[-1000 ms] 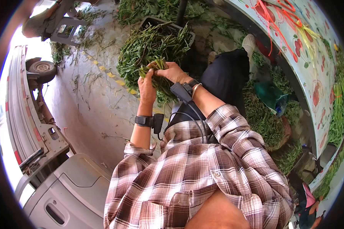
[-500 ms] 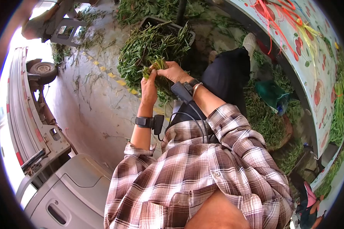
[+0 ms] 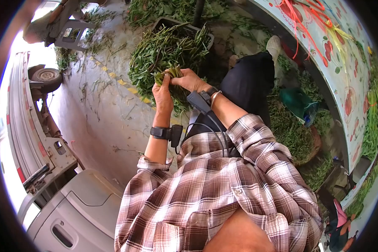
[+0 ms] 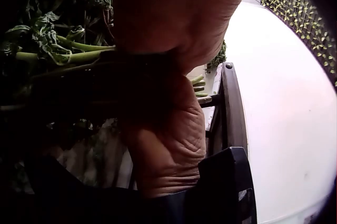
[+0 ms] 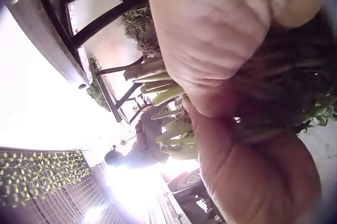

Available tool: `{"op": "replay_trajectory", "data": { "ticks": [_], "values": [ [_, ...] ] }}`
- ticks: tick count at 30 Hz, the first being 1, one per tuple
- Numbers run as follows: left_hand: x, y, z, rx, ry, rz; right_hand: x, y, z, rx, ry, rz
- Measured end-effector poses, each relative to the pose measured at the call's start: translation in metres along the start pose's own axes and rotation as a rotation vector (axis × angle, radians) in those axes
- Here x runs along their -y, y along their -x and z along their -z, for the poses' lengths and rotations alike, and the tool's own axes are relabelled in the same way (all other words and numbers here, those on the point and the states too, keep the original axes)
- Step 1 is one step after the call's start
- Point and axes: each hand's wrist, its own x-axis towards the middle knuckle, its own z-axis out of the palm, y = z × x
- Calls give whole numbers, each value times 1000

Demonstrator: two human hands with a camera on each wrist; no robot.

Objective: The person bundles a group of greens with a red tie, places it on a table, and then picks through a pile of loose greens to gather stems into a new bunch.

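Note:
Both hands hold a bundle of green stems (image 3: 174, 72) together, cut ends up, over a heap of leafy greens (image 3: 164, 50). The left hand (image 3: 163, 97) grips the bundle's left side with its thumb near the stem ends. On the other side, the right hand (image 3: 190, 80) has its fingers curled round the stems. In the left wrist view, stems (image 4: 79, 56) run into the dark space between the hands. Thick cut ends (image 5: 167, 91) stick out past the hands in the right wrist view. Some fingertips are hidden behind the bundle.
The greens overflow a dark crate (image 3: 212, 40). At right stands a table with a cherry-print cloth (image 3: 344, 90) and red ties (image 3: 298, 29). A green bag (image 3: 296, 103) lies below it; a vehicle (image 3: 84, 206) stands at left, a stool (image 3: 73, 35) at upper left.
The left hand and the stems have shifted only slightly. Both hands keep their hold on the bundle.

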Motion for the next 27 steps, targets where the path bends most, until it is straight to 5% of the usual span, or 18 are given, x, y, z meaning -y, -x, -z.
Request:
{"op": "replay_trajectory", "data": {
  "ticks": [3,16,27],
  "values": [
    [-6,-1,-5,-13,63,-51,9,3,-2,2,-119,120],
    [-6,-1,-5,-16,2,-65,4,3,1,2,117,111],
    [-4,3,-8,-46,-7,-77,11,4,2,83,81,-46]
  ]
}}
